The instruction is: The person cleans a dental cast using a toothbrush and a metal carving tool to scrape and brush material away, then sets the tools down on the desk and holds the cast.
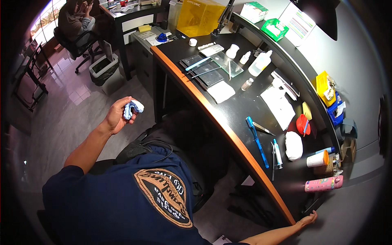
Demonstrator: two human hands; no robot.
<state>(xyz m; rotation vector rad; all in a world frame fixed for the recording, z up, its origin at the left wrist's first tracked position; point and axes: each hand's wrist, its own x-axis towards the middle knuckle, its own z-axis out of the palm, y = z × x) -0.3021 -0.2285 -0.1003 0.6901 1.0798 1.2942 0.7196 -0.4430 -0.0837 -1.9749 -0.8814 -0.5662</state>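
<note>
My left hand (pixel 117 116) is out over the floor to the left of the desk. Its fingers are closed around a pale blue and white, horseshoe-shaped dental mould (pixel 132 109). Far to the lower right, my right hand (pixel 308 219) is beside the desk's near end with its fingers stretched out and nothing visible in them. Closest to it on the desk lies a pink patterned bottle (pixel 324 184). Farther along are a blue toothbrush (pixel 257 141), a syringe (pixel 277 153), a thin metal tool (pixel 273 161) and a white lump (pixel 293 145).
The black desk (pixel 241 108) has an orange wooden edge. On it are a red bowl (pixel 303 124), a white cloth (pixel 221 92), a glass plate (pixel 228 64) and a clear bottle (pixel 260 63). A bin (pixel 105 69) stands on the floor; a seated person (pixel 77 24) is beyond.
</note>
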